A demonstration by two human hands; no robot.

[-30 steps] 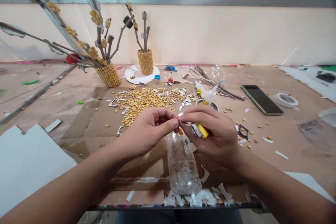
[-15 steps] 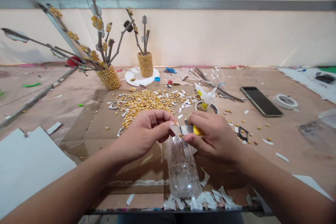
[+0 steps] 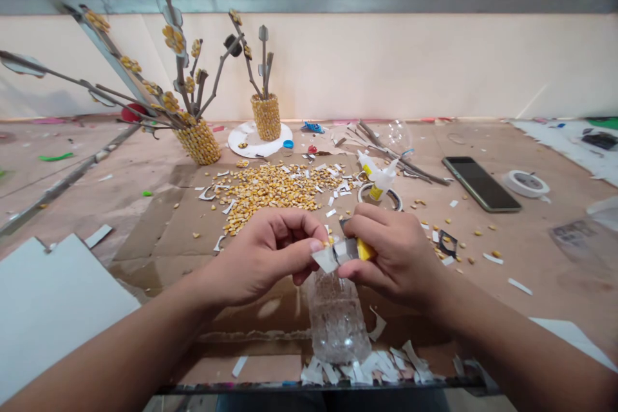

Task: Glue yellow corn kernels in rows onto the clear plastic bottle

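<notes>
My left hand and my right hand meet above a clear plastic bottle that lies on the brown cardboard. Both pinch a small grey-white paper strip between thumb and fingers. My right hand also grips a small yellow object, partly hidden in the fist. A pile of corn kernels lies just beyond the hands. White paper scraps lie at the bottle's near end.
Two corn-covered vases with twig branches stand at the back left. A glue bottle and tape ring sit behind my right hand. A phone and tape roll lie right. White board lies near left.
The hands have drawn slightly apart and lowered toward the bottle. The paper strip now shows stretched between the two pinches, where earlier the fingertips were pressed together.
</notes>
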